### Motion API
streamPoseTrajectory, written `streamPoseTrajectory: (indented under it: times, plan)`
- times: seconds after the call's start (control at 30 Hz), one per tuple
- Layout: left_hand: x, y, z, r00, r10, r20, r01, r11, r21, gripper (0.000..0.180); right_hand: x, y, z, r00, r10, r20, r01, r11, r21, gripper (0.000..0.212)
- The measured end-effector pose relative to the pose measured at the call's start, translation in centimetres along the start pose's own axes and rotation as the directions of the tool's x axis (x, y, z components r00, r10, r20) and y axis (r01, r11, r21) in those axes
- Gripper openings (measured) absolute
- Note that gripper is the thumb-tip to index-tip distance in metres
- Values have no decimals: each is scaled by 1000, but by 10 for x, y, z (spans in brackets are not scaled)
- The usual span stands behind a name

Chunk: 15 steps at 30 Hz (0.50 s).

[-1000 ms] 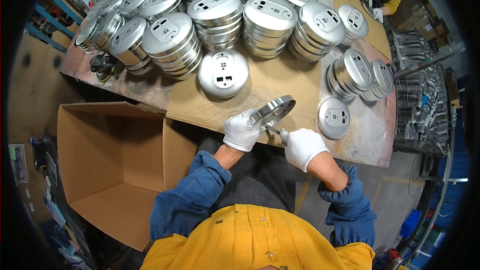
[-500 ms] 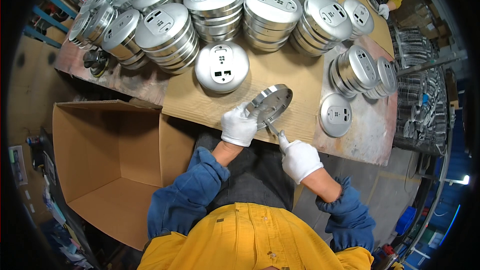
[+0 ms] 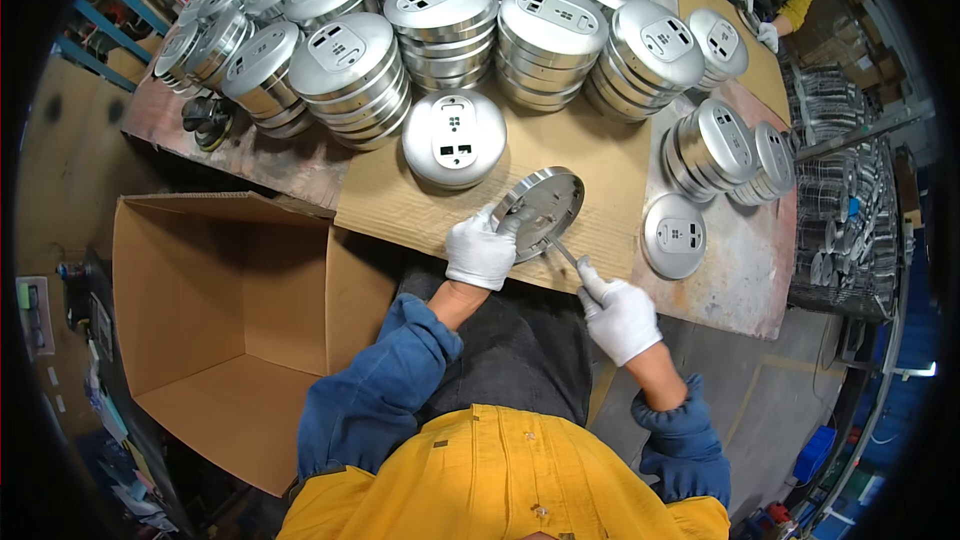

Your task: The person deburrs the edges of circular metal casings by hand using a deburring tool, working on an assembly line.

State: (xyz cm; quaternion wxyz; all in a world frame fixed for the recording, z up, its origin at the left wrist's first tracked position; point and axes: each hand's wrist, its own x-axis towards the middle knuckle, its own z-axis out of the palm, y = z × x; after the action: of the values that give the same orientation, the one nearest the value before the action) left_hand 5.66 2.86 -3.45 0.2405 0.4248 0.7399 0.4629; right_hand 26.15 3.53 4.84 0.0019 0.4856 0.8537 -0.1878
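The white-gloved left hand [image 3: 481, 252] grips a round, shallow silver metal disc [image 3: 540, 212] tilted on edge, exposing its underside to the thin metal tool [image 3: 563, 255] clasped in the gloved right hand [image 3: 620, 318] just below.

Round silver metal disc [image 3: 541, 210]: brushed, satin sheen, smooth face.
Thin metal tool [image 3: 562, 253]: bright, polished shaft.
Left hand [image 3: 481, 252] and right hand [image 3: 621, 318]: white knitted cloth gloves, matt.
Stacked round silver metal covers [image 3: 437, 20]: smooth, glossy rims, dull-brushed tops.
Brown corrugated cardboard sheet [image 3: 590, 155]: matt, ribbed.
Worn wooden benchtop [image 3: 255, 155]: rough, stained.
Open brown cardboard box [image 3: 215, 320]: matt paperboard.
Blue cloth sleeves [image 3: 375, 395]: coarse weave.
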Motion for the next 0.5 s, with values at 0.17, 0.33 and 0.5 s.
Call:
streamPoseTrajectory:
  times: [0.17, 0.33, 0.5]
  plan:
    - [-6, 17, -9, 967, 255, -8, -250, 952, 179, 23, 18, -16, -41, 952, 3, 306, 55, 982, -181, 35]
    - [-9, 21, -10, 914, 404, -33, -390, 899, 200, 24, 25, -21, -36, 952, -33, 305, 99, 974, -203, 31]
    - [-8, 20, -11, 887, 461, -13, -453, 877, 158, 20, 28, -25, -34, 940, -48, 337, 133, 963, -233, 30]
